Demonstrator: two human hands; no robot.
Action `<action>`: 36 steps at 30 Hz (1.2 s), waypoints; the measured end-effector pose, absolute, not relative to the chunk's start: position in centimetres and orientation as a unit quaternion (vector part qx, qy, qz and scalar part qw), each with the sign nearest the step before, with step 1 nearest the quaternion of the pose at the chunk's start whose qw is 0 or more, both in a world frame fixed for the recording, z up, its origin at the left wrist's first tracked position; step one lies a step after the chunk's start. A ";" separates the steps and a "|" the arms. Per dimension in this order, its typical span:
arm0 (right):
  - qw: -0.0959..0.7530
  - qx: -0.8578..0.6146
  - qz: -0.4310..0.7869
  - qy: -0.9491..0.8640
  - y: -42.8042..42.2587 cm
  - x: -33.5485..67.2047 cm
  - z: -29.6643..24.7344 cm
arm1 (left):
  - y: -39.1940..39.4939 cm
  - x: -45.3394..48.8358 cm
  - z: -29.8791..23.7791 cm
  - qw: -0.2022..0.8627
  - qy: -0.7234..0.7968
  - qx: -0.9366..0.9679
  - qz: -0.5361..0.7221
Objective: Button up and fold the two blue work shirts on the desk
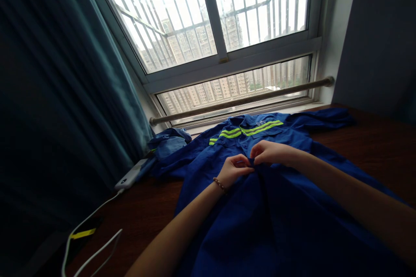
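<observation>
Blue work jacket laid out on the dark reddish wood counter, collar end toward the window, lower body toward the wearer of the camera. Sleeves spread to both sides. Yellow-green reflective stripes cross the chest; small pale lettering sits just above the stripe on the right of the view.

Left hand: thumb and fingers brought close together, pinching the jacket's front edge below the chest stripes. Beaded bracelet on this wrist. Right hand: likewise narrowed to a pinch on the same front edge, fingertips just beside those of the left. Whether a button or other fastener lies between the fingertips: cannot tell.

Left of jacket: a crumpled lighter-blue cloth near the sleeve; in front of it, a white power strip with a white cable running toward the near edge of view. Yellow strip beside the cable.

Surroundings: teal curtain at left; horizontal rail across the lower window; bars and tall buildings outside.
</observation>
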State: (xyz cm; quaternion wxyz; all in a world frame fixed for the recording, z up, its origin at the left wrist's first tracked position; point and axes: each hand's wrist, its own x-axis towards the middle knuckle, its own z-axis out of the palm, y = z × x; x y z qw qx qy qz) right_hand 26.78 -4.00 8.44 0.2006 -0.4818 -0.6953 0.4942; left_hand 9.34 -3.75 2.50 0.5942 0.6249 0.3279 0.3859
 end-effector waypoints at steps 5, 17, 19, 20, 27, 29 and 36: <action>0.248 -0.494 0.495 -0.670 -4.0 26.7 8.4 | -4.4 9.5 3.5 0.567 0.361 0.635 0.381; 0.263 -0.502 0.431 -0.702 -3.8 26.6 8.1 | -4.1 9.2 3.8 0.628 0.337 0.596 0.371; 0.261 -0.510 0.414 -0.707 -3.7 26.6 8.0 | -4.0 9.1 3.9 0.635 0.323 0.597 0.369; 0.262 -0.514 0.404 -0.710 -3.7 26.5 7.9 | -4.0 9.1 3.9 0.634 0.320 0.601 0.368; 0.275 -0.520 0.405 -0.700 -3.7 26.5 7.8 | -4.6 9.1 4.4 0.570 0.319 0.655 0.379; 0.270 -0.517 0.442 -0.682 -3.7 26.6 8.1 | -4.8 9.2 4.5 0.552 0.325 0.667 0.382; 0.251 -0.485 0.555 -0.628 -4.4 27.8 9.5 | -5.3 9.5 4.5 0.525 0.350 0.674 0.384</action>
